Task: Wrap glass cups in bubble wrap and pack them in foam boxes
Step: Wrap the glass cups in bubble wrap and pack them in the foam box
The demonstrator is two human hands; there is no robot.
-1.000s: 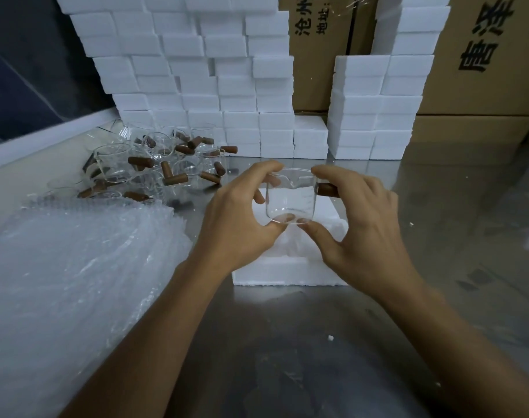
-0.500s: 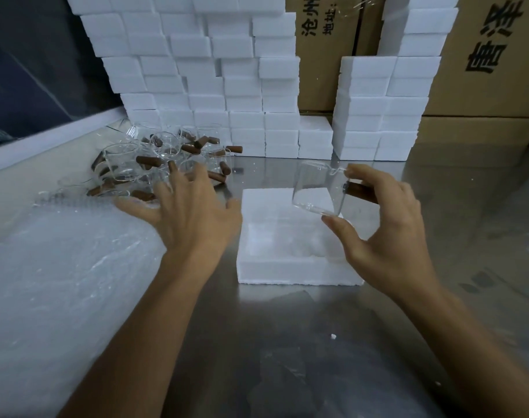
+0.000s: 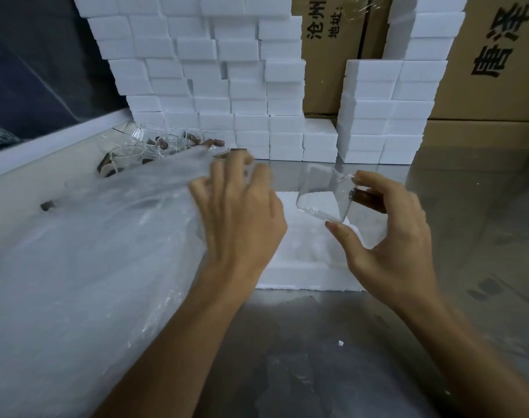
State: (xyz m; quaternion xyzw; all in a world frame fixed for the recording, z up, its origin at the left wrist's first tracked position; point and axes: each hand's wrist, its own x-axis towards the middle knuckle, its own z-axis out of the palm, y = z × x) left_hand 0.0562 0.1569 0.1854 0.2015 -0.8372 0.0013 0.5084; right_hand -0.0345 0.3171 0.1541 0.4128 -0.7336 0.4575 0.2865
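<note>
So my right hand (image 3: 389, 236) has the clear glass cup with the brown wooden handle (image 3: 323, 197) pinched: thumb under the bottom edge, fingers curled over the handle side. The cup is tilted, mouth leaning away from me and to the left, and it's up in the air right above the open white foam box (image 3: 311, 267) sitting on the shiny metal table (image 3: 317, 357). It's see-through enough that the white foam shows straight through the wall, and there's a little pour spout on the rim near my fingertips. The handle is a short brown stub sticking out sideways, mostly hidden under my fingers.

My left hand (image 3: 242, 218) is just left of the foam box, fingers curled on the edge of a thin clear sheet of bubble wrap (image 3: 154, 188), lifting it off the big pile of bubble wrap (image 3: 76, 282) that fills the table left of the box. The fingertips are blurry, so I can't tell exactly how the grip sits.

Behind the foam box and to its left, partly covered by the lifted sheet, is the bunch of other glass cups with brown handles (image 3: 154, 146). Straight behind the box is a wall of stacked white foam boxes (image 3: 227, 86), with brown cardboard cartons (image 3: 483, 86) behind those.
</note>
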